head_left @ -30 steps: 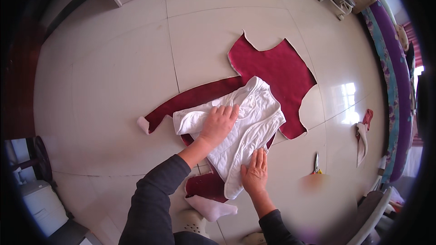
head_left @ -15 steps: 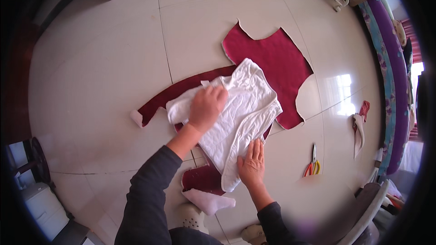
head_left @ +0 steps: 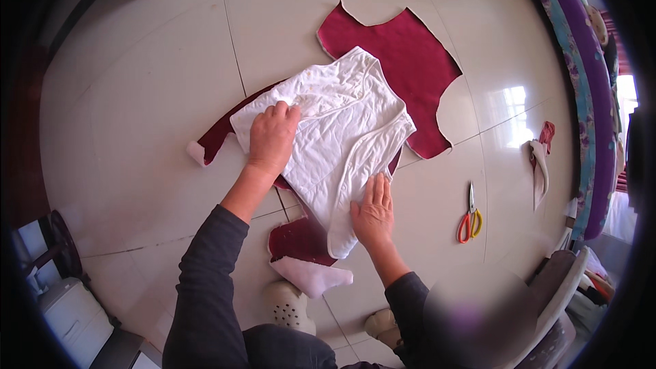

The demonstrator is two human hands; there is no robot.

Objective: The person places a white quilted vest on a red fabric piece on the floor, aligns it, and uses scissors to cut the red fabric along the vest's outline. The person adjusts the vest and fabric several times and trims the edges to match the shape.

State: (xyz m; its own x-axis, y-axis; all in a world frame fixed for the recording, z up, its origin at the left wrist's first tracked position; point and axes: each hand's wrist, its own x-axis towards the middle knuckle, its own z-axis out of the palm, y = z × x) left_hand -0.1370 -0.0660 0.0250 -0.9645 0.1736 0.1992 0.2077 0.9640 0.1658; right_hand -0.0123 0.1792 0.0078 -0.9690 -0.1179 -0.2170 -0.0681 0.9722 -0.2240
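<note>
A white quilted vest (head_left: 335, 157) lies spread over dark red fabric on the tiled floor. My left hand (head_left: 273, 135) is closed on the left front panel of the vest, its fingertips curled into the cloth. My right hand (head_left: 374, 213) rests flat on the vest's lower right edge, fingers stretched out. Beyond the vest is a cut dark red fabric piece (head_left: 403, 61) with curved edges. Another dark red piece (head_left: 301, 240) with a pale, fuzzy underside shows beneath the vest, towards me; the vest hides its middle.
Scissors (head_left: 470, 219) with one red and one yellow handle lie on the floor at the right. Farther right are fabric scraps (head_left: 540, 167), beside a purple-edged bed (head_left: 591, 96). My shoes (head_left: 290, 307) are at the near edge. A white drawer unit (head_left: 72, 318) stands at the lower left.
The vest's left front panel, bunched before, now lies flatter and more spread out. My left hand has shifted slightly along it. My right hand stays on the edge; the whole view has shifted.
</note>
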